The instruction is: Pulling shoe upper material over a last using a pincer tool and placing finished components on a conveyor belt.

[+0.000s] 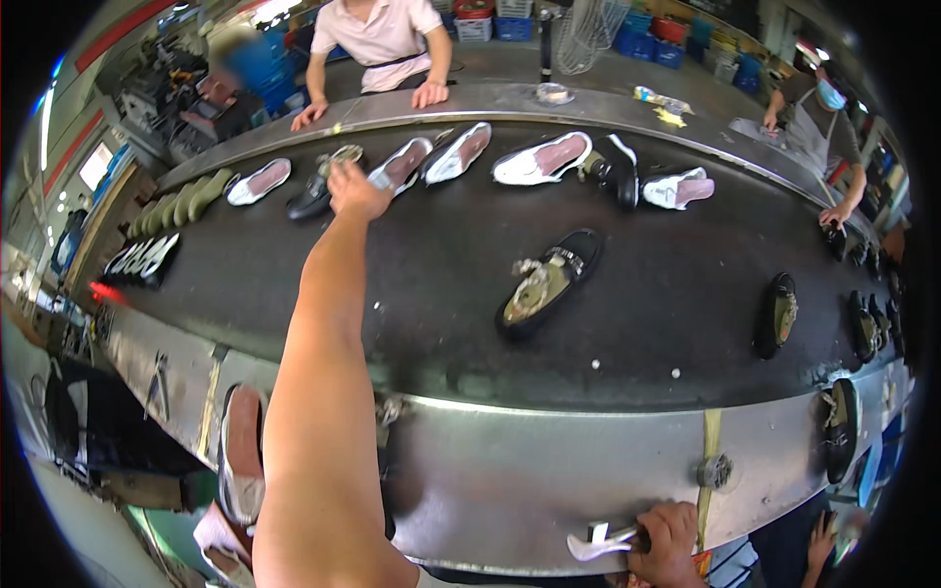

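Note:
My left hand (359,190), on an outstretched arm, reaches across the dark belt (441,294). Its fingers are curled at the opening of a black shoe (312,199) with crumpled stuffing; their tips are hard to make out. Close beside that hand lies a white shoe (402,165) with a pink insole. Down at the near metal ledge (549,461), my right hand (668,539) is closed around the handle of a shiny metal hand tool (600,542) with a curved, pale head. Another black shoe (551,284) with greenish stuffing lies mid-belt.
More white shoes (541,159) line the belt's far side. Black shoes (777,316) lie at the right, green shoe shapes (181,204) at the left. Two co-workers (382,39) (818,127) stand across the belt. Pliers (157,385) and a brown-insoled shoe (241,451) are at near left.

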`<state>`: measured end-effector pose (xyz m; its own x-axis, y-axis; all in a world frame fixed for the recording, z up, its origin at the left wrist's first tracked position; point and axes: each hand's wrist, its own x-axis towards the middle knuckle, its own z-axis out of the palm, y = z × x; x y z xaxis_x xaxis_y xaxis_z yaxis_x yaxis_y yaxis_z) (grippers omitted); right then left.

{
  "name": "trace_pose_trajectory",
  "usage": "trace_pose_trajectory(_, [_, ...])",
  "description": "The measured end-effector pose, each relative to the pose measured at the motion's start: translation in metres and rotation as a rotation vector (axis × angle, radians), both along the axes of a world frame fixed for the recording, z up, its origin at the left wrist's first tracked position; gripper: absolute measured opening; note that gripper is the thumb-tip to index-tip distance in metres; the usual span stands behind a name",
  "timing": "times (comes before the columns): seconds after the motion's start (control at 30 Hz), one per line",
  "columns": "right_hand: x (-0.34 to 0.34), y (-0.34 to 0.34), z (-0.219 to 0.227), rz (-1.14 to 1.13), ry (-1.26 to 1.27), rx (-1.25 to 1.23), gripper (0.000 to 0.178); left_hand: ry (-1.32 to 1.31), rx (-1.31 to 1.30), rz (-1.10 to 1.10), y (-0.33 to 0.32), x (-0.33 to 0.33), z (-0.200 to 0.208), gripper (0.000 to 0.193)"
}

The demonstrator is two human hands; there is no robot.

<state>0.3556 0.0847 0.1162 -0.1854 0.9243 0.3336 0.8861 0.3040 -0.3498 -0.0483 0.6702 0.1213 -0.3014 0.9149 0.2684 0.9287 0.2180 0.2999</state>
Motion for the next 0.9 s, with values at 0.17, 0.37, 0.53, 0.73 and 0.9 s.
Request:
trace_pose_trajectory(0.17, [-0.006,0.008,0.000,0.022,0.005,-0.043,0.052,-0.415,-0.347,-0.007,0.011,-0.047,0.008,0.064])
trace_pose_trajectory(0.37, [-0.013,0.006,-0.003,-0.056,-0.009,0.073,0.034,-1.014,-0.454,-0.178,-0.068,-0.014,0.058,0.032])
trace_pose_trajectory(0.53, [-0.001,-0.013,-0.004,-0.098,0.026,-0.076,0.028,-1.003,-0.162,-0.793,-0.219,-0.052,0.087,0.038])
trace_pose_trajectory(0.73, [-0.048,-0.064,-0.008,-0.134,0.676,0.207,0.034,-1.462,-0.112,-0.393,-0.516,-0.077,0.063,0.048])
trace_pose_trajectory(0.9, [-0.091,-0.178,-0.004,-0.093,1.059,-0.058,0.038,-1.463,-0.246,-0.820,-0.740,0.009,0.034,0.086])
